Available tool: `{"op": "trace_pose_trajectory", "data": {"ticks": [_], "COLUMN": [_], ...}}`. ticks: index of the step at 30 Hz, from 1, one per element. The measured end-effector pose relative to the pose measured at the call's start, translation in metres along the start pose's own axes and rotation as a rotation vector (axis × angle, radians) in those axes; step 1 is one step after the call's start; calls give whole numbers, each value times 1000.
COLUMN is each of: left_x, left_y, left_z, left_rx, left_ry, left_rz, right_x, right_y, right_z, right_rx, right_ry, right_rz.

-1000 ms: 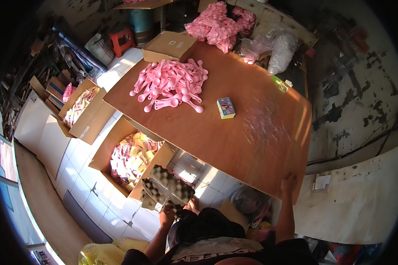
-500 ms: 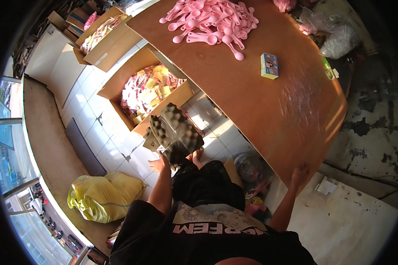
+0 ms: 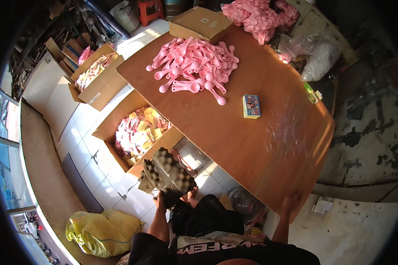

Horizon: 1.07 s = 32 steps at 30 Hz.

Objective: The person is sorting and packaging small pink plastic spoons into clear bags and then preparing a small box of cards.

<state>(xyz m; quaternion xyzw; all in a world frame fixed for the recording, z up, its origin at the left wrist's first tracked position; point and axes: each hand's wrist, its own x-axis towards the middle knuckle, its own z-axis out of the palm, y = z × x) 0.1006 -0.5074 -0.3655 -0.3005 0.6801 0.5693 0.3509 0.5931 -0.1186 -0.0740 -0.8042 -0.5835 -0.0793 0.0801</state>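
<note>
Holding a dark egg-crate foam sheet (image 3: 167, 176) below the bench (image 3: 252, 132) edge, your left hand (image 3: 160, 199) fingers are closed on it; your right hand (image 3: 291, 202) rests on the bench corner, holding nothing; the pink spoons (image 3: 194, 66) look unsorted.

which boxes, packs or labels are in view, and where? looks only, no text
Small box: mid-table, rectangular, blue with colourful print.
Flat carton: far table end, brown, pale labels on top.
Open carton: floor left of table, brown, full of pink-yellow packets.
Second open carton: floor farther left, similar packets.
</note>
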Motion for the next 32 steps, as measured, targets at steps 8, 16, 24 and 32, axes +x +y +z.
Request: {"op": "trace_pose_trajectory", "data": {"ticks": [8, 16, 24, 32], "left_x": [-11, -18, -16, 2], "left_y": [21, 24, 29, 128], "left_z": [15, 84, 84, 80], "left_rx": [-19, 211, 574, 1306], "left_ry": [-58, 26, -26, -526], "left_rz": [67, 121, -62, -49], "right_x": [-1, -3, 9, -11], "right_y": [1, -13, 24, 43], "right_z": [1, -19, 19, 23], "right_rx": [-118, -246, -283, 133], "right_ry": [26, 30, -40, -9], "right_rz": [4, -116, -32, -133]}}
